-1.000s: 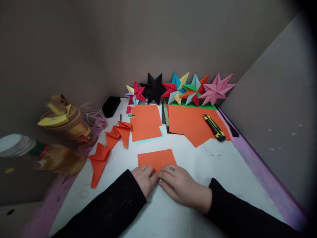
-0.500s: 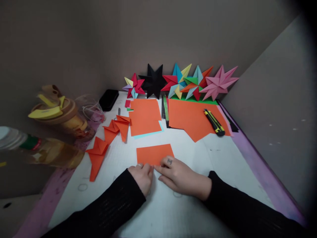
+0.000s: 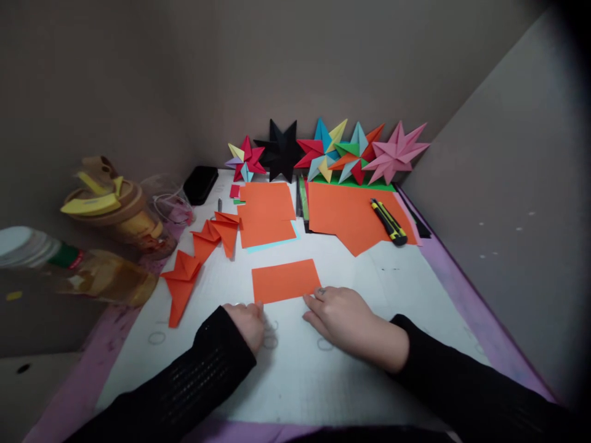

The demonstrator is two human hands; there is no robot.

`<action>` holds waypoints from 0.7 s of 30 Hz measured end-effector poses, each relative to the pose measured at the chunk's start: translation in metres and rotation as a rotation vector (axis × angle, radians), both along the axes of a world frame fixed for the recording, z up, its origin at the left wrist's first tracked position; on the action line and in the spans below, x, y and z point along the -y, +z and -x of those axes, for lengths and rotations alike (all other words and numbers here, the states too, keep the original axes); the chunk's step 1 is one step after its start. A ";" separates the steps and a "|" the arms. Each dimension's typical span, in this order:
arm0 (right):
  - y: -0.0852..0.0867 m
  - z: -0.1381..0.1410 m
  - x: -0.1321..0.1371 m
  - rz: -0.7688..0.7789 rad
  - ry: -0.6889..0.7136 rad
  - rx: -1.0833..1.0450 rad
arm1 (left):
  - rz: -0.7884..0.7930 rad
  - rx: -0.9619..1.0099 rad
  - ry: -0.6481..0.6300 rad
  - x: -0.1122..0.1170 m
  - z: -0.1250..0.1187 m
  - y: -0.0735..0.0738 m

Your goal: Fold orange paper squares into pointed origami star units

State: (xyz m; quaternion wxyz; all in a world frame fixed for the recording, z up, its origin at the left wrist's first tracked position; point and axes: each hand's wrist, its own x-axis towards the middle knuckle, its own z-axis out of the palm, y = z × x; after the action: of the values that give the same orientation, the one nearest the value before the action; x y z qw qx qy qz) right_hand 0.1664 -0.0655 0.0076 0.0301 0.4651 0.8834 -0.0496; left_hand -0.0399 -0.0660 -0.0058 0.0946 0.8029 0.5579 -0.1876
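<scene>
A folded orange sheet of paper [image 3: 286, 280] lies flat on the white board in front of me, its long near edge towards me. At its near left corner is my left hand [image 3: 247, 324], closed, with curled fingers touching the paper. My right hand [image 3: 341, 320] is at the near right corner, its bent fingers pressed onto the edge. Off to the left lie folded orange paper pieces, one nearest [image 3: 181, 283] and others [image 3: 215, 234] tucked together behind it.
Behind are orange squares [image 3: 268, 203] and a larger orange sheet [image 3: 341, 209] bearing a yellow-black utility knife [image 3: 389, 223]. Paper stars, including a black one [image 3: 282, 151] and a pink one [image 3: 398, 154], lean against the wall. At left stand a bottle [image 3: 101, 274], a lidded cup [image 3: 124, 209] and a phone [image 3: 201, 184].
My hands have moved apart along the near edge of the orange paper, from its middle out to the two corners. The view has shifted slightly.
</scene>
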 end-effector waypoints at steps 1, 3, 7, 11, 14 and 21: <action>0.001 -0.001 0.001 0.009 -0.017 0.014 | 0.007 -0.003 -0.003 0.000 0.002 0.001; 0.003 -0.004 0.003 0.019 -0.049 0.034 | 0.004 -0.010 -0.007 0.001 0.006 0.002; 0.003 -0.010 0.008 0.010 -0.097 0.074 | -0.032 -0.036 -0.007 0.007 0.011 -0.002; 0.002 -0.017 0.007 -0.040 -0.142 0.096 | -0.057 -0.025 -0.068 0.002 0.016 0.005; 0.002 -0.017 -0.002 -0.126 -0.193 0.070 | -0.167 0.056 -0.107 -0.010 0.013 0.013; -0.022 0.010 -0.017 -0.013 0.148 -0.188 | -0.404 0.361 -0.349 -0.031 -0.011 -0.025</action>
State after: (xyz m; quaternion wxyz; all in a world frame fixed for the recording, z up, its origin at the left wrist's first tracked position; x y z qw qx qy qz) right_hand 0.1565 -0.0482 -0.0148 -0.0524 0.3921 0.9145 -0.0847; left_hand -0.0290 -0.0345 -0.0311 -0.0030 0.9094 0.4117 0.0592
